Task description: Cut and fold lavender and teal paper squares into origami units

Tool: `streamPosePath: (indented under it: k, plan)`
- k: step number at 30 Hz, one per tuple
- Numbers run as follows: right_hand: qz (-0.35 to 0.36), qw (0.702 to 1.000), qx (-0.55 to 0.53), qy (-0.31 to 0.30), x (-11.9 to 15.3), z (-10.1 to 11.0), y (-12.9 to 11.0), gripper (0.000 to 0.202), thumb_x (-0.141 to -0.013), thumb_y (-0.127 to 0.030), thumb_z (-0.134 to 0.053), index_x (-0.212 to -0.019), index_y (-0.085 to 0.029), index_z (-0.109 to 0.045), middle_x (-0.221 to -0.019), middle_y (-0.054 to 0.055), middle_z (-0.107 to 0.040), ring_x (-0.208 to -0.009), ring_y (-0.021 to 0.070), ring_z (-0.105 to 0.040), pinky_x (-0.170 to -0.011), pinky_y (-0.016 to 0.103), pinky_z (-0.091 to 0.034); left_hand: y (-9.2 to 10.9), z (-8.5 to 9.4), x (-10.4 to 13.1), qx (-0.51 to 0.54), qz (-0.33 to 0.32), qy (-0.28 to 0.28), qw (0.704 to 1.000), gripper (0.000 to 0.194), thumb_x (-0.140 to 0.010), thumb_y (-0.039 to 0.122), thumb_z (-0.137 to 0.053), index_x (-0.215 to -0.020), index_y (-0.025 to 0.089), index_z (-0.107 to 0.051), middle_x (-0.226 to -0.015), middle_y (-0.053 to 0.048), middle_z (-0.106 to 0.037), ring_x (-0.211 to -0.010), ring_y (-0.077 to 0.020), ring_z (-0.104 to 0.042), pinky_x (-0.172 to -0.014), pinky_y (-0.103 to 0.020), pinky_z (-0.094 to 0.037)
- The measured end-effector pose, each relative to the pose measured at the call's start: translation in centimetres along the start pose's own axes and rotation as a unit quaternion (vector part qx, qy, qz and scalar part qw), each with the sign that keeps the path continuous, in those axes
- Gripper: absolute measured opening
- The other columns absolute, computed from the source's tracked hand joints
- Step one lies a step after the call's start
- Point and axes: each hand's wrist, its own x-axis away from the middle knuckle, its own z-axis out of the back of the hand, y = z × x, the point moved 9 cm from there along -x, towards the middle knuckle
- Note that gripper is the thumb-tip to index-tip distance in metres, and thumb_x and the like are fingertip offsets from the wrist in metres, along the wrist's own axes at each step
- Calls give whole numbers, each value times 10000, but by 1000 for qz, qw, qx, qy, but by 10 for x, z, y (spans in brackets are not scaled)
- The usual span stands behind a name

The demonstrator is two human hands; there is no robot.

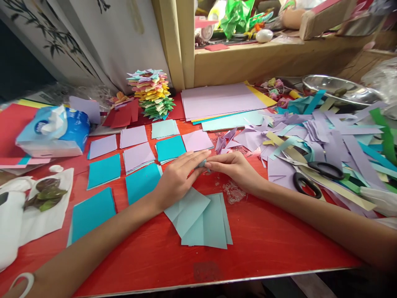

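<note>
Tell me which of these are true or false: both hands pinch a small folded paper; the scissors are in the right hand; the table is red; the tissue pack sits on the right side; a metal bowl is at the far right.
1. Both the left hand and the right hand pinch the small folded paper. True.
2. The scissors are in the right hand. False: they lie on the paper scraps, untouched.
3. The table is red. True.
4. The tissue pack sits on the right side. False: it is on the left.
5. A metal bowl is at the far right. True.
</note>
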Motion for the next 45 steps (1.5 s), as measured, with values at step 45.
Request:
streamPosePath:
  k: [45]
  plan:
    - [-39,999,-14,-27,-3,-7,7,192,-769,-306,-614,-685,-139,-568,-620,-17,-579,-512,70,-549,-522,206,-430,-38,2,7,199,255,-15,946,295,-893,321,-386,-794,185,-629,-640,17,-550,-617,-111,-494,-608,-240,-374]
